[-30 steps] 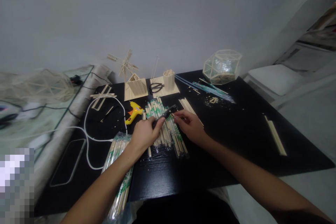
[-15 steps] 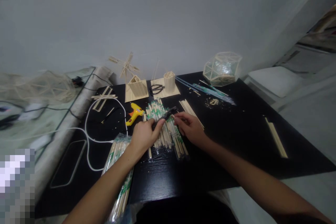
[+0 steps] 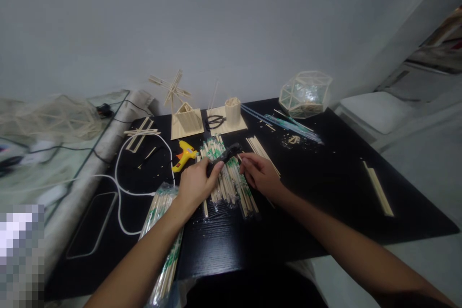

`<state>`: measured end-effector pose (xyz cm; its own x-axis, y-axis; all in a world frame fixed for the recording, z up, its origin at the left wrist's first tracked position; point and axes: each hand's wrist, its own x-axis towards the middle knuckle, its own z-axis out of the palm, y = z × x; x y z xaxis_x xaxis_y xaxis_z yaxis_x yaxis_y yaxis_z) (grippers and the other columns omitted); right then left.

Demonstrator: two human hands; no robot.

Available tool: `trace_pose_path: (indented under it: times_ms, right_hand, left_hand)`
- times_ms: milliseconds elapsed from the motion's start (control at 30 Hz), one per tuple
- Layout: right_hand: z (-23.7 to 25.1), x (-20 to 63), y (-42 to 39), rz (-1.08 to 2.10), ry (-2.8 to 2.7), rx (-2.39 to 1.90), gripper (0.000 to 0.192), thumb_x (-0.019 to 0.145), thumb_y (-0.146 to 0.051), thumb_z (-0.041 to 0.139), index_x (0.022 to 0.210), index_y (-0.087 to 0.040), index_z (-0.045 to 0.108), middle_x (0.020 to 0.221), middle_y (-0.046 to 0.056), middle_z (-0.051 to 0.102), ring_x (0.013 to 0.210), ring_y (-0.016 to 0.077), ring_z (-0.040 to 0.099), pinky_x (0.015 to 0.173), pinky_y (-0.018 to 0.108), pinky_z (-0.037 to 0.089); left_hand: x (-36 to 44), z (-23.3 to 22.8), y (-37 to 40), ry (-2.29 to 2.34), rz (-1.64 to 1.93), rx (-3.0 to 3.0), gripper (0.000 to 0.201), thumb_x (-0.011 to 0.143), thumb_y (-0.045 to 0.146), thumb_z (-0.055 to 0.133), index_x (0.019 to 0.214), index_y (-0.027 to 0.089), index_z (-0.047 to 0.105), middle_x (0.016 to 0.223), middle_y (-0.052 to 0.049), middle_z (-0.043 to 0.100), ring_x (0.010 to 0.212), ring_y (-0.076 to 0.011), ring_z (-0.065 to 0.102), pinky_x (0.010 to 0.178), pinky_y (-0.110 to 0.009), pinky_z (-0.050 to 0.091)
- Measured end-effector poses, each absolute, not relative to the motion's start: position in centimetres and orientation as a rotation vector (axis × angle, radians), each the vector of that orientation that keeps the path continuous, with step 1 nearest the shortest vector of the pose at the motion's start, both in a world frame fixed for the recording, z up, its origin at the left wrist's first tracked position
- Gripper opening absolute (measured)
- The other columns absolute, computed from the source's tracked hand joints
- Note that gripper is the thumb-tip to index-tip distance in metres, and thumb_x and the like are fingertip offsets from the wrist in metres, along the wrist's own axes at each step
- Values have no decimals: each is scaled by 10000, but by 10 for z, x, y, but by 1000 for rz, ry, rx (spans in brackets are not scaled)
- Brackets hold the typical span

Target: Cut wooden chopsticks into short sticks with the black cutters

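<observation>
My left hand (image 3: 197, 180) is closed round a black hand tool (image 3: 230, 152), whose dark head points up and right; its exact kind is too blurred to tell. Close to the tool's head, my right hand (image 3: 260, 173) pinches a thin chopstick (image 3: 239, 156). One end of it shows at the fingertips, and a slim length appears below the palm. Beneath both hands lie several wrapped chopsticks (image 3: 228, 187) in clear and green plastic. A yellow glue gun (image 3: 185, 155) rests just beyond my left hand.
A bag of chopsticks (image 3: 159, 216) lies under my left forearm. Bare sticks (image 3: 258, 147) lie beyond my right hand, others (image 3: 378, 190) at far right. A stick windmill model (image 3: 187, 120), scissors (image 3: 215, 121), a stick cup (image 3: 233, 113) and a lattice ball (image 3: 306, 94) stand behind. A white cable (image 3: 117, 178) loops left.
The black tool has turned slightly in my left hand. A thin length of stick now shows below my right palm. The camera view has shifted a little.
</observation>
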<state>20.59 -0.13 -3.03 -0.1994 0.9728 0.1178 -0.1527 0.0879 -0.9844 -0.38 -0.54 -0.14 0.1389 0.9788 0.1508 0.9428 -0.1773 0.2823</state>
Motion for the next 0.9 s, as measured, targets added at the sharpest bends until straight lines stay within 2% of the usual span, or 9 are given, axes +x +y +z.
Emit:
trace_pose_path:
  times_ms: [233,567,900]
  right_hand:
    - [-24,205,-4,1357,-1305,-950,267,957,-442,593,903,-181,611,737,-20,622,370,33,389,339,191,255]
    - [-22,206,-4,1358,-1303,-982,294,932,-463,609,843,-184,594,722,-16,624,369,34,379,338,194,244]
    - [-20,207,-5,1357,-1321,-1029,317,931,-481,606,802,-193,578,526,-71,483,365,62,358,356,204,250]
  left_hand:
    - [-1,1,-8,1933,435,2332,554,1002,645,348,1017,172,636,930,-121,743,849,-290,707,696,-335,447]
    - [0,1,-8,1965,391,2375,571,997,663,328,1017,177,628,930,-119,737,849,-303,711,686,-349,457]
    - [1,2,-8,1954,411,2388,567,1000,656,327,1027,177,629,948,-119,733,834,-293,701,684,-346,455]
